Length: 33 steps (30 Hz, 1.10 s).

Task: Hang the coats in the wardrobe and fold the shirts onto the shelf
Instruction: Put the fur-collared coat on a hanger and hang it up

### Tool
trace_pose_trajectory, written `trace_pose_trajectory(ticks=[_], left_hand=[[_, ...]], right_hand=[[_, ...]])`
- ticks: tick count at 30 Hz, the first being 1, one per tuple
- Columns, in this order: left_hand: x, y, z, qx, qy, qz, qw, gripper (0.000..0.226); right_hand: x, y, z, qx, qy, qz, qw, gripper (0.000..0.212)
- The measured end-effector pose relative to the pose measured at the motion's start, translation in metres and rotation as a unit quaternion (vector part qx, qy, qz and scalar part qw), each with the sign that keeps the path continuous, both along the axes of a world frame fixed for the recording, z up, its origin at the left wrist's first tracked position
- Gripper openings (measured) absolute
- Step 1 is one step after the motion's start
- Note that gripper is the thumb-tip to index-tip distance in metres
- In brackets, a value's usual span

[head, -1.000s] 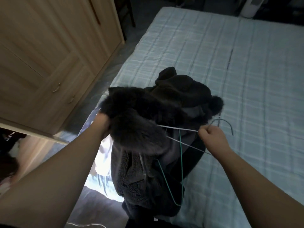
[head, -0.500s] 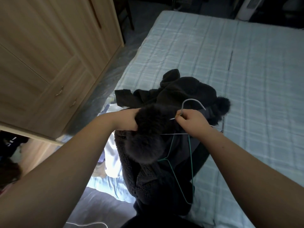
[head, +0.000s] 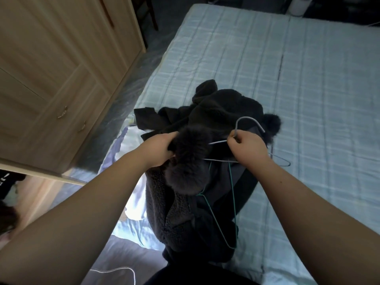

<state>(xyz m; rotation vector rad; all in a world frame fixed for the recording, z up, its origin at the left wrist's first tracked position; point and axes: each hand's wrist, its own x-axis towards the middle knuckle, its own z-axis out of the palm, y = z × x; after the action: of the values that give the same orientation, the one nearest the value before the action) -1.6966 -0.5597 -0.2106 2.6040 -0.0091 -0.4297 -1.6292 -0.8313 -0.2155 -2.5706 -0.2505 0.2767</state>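
Bed (head: pixel 308 83) open beyond and right of both hands. Wardrobe (head: pixel 51 68) blocks far left; coat (head: pixel 222 108) and green hanger (head: pixel 230 182) clutter between them.

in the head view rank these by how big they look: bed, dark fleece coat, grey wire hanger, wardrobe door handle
1. bed
2. dark fleece coat
3. grey wire hanger
4. wardrobe door handle, tiny and farther off

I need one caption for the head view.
Left hand grips dark fur-trimmed fleece coat; right hand pinches grey wire hanger.
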Motion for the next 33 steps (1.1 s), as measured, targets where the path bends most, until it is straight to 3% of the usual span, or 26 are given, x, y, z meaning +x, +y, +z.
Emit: trace_pose_trajectory(ticks=[4,7,11,14,16,26,33], left_hand=[[0.006,-0.009,-0.001,-0.017,-0.015,0.007,1.0,0.045],[0.012,-0.008,-0.003,-0.004,-0.018,0.024,1.0,0.058],[0.027,-0.016,0.004,-0.057,0.018,0.083,0.995,0.06],[0.038,-0.031,0.012,-0.087,-0.019,0.119,0.989,0.06],[0.042,-0.043,0.015,-0.097,-0.037,0.11,0.989,0.063],[0.054,-0.093,0.009,-0.081,-0.021,0.056,0.995,0.035],[0.066,-0.128,0.003,-0.059,-0.098,0.046,0.992,0.029]], right_hand=[[-0.001,-0.009,-0.003,-0.002,0.022,-0.02,1.0,0.035],[0.003,-0.025,-0.006,-0.061,0.048,-0.028,0.997,0.027],[0.007,-0.051,-0.016,-0.012,0.082,-0.124,0.989,0.024],[0.009,-0.067,-0.018,0.007,0.106,-0.176,0.979,0.022],[0.009,-0.078,-0.02,0.018,0.113,-0.206,0.972,0.019],[0.011,-0.135,-0.039,0.028,0.08,-0.286,0.954,0.019],[0.001,-0.22,-0.083,-0.053,0.217,-0.35,0.91,0.035]])
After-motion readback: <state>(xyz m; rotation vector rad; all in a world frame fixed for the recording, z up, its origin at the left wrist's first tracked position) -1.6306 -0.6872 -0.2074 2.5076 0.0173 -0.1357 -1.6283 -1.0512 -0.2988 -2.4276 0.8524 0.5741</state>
